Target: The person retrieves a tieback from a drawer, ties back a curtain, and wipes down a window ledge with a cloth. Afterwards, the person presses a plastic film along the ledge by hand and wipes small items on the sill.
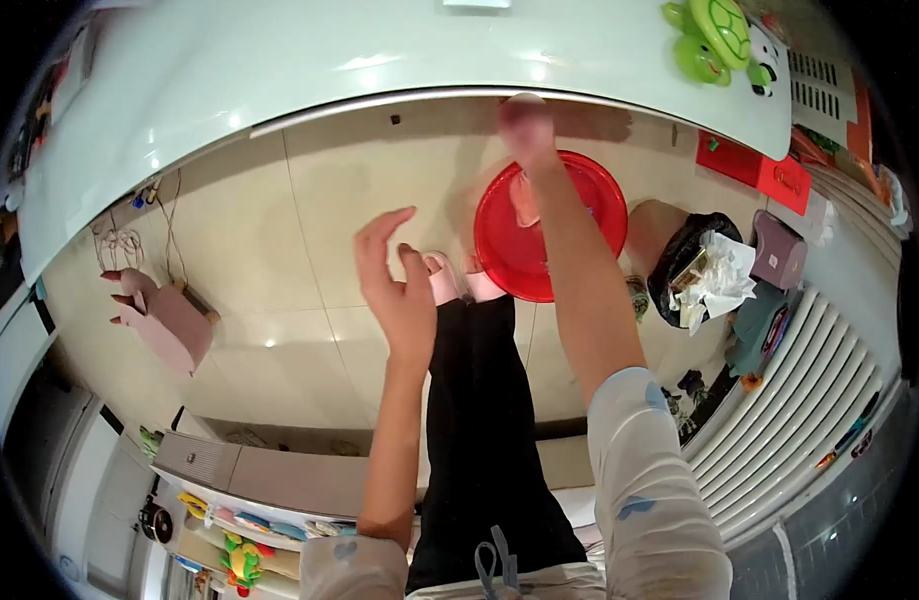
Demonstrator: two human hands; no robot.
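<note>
My left hand (392, 285) is raised over the tiled floor, fingers curved and apart, with nothing between them. My right hand (528, 128) reaches forward to the table's front edge and is smeared by motion, so its fingers and anything in them cannot be made out. Beneath my right forearm a red round basin (505, 235) stands on the floor. A pinkish-orange cloth-like item (524, 200) shows inside it, partly hidden by the arm.
A glossy pale table (380, 60) spans the front, with green turtle toy (722, 35) at its right. Right of the basin stand a black-lined bin (670, 265) and red box (750, 170). A pink animal-shaped stool (165, 325) is at left; a white radiator (800, 380) at right.
</note>
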